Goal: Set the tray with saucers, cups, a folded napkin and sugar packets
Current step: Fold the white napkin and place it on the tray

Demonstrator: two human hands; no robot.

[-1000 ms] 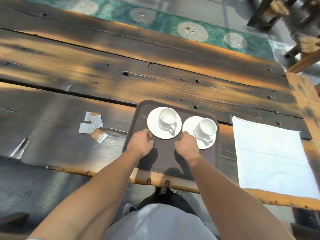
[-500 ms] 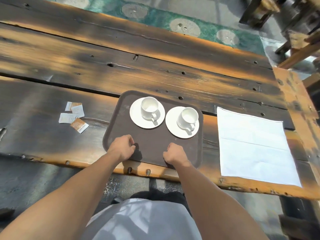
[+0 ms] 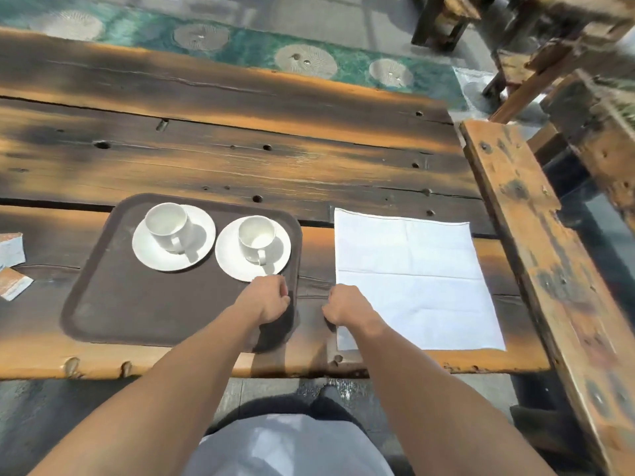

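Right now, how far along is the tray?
Done: both cups sit on saucers on the tray. In hand: right hand at the left edge of the spread-out napkin, left hand over the tray rim. Left: fold and load napkin, add sugar packets from the table.

Strong daylight from the far left. We noted the cups (image 3: 167, 224) threw short, hard shadows near-right across their saucers (image 3: 147, 250). The white napkin (image 3: 412, 276) was nearly blown out. Frame edges bowed and went slightly soft.
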